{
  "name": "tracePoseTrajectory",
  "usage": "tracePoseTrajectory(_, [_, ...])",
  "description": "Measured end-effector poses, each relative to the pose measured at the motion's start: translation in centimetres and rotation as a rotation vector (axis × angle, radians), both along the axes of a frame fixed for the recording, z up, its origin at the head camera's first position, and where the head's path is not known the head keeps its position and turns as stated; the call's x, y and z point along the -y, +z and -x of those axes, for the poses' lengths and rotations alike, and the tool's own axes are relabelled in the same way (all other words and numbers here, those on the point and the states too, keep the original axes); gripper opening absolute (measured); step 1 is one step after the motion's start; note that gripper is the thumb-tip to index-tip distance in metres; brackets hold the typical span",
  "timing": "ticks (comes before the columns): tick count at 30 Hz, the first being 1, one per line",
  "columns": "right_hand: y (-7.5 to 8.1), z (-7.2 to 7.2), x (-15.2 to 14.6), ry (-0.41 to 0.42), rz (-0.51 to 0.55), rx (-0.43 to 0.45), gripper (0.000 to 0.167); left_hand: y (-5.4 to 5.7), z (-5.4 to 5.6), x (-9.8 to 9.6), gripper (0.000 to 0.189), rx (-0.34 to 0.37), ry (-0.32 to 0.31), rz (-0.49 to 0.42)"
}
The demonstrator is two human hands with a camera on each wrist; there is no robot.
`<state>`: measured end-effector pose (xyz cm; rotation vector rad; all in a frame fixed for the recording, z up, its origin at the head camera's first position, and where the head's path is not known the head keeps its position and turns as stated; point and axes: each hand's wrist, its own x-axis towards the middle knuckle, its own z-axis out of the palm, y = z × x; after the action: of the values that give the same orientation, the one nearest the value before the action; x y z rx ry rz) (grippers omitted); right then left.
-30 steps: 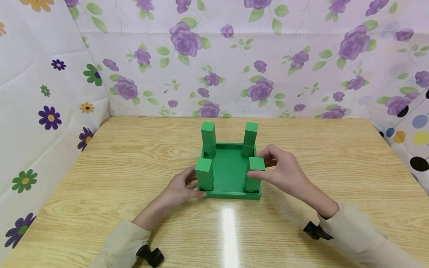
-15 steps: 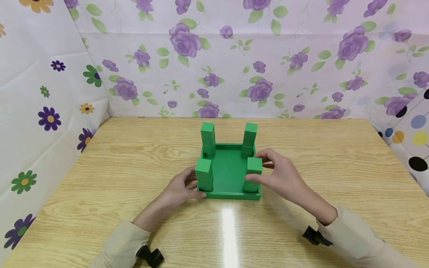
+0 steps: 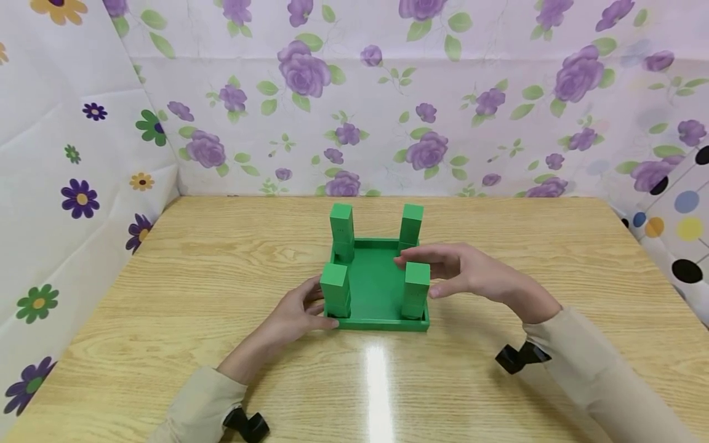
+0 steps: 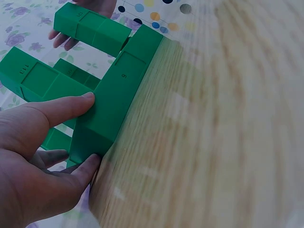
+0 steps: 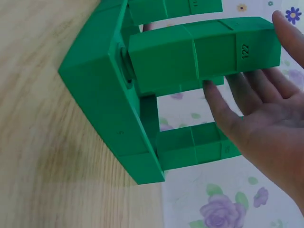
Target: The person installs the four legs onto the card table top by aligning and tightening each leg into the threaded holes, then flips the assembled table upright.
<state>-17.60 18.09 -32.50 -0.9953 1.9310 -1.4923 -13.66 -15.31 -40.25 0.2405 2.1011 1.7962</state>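
A shallow green square tray point(image 3: 382, 324) sits on the table with an upright green post at each corner. My left hand point(image 3: 298, 312) holds its front left corner beside the front left post point(image 3: 335, 290). In the left wrist view, the thumb lies on the rim and fingers reach the underside of the tray point(image 4: 111, 102). My right hand point(image 3: 476, 274) is spread loosely around the front right post point(image 3: 416, 290), thumb apart from it. In the right wrist view, that post point(image 5: 213, 50) bears the number 122, with fingertips close along its side.
Two more posts, the back left post point(image 3: 343, 229) and the back right post point(image 3: 411, 226), rise from the far corners. The tray stands mid-way on a wooden table point(image 3: 221, 258). Flowered cloth point(image 3: 360, 92) closes off the back and sides.
My right hand has loosened from the front right post, its thumb drawn off the front to the right and its fingers stretched out behind. The left hand has stayed at its corner.
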Motion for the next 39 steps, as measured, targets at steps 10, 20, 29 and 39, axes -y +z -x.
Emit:
tracePoseTrajectory(10, [0.1,-0.9,1.1,-0.216,-0.097,-0.108,0.044,-0.2,0.1,0.1,0.086,-0.005,-0.007,-0.014])
tracePoseTrajectory(20, [-0.5,-3.3,3.0,-0.583,-0.210,-0.362,0.036,-0.1,0.1,0.1,0.087,-0.002,-0.002,-0.008])
tracePoseTrajectory(29, [-0.9,-4.1,3.9,-0.684,-0.227,-0.452,0.037,-0.2,0.1,0.1,0.087,-0.006,0.007,0.011])
tracePoseTrajectory(39, [-0.5,-3.4,2.5,-0.429,-0.212,-0.366,0.061,0.0,0.0,0.1,0.086,-0.017,-0.003,0.006])
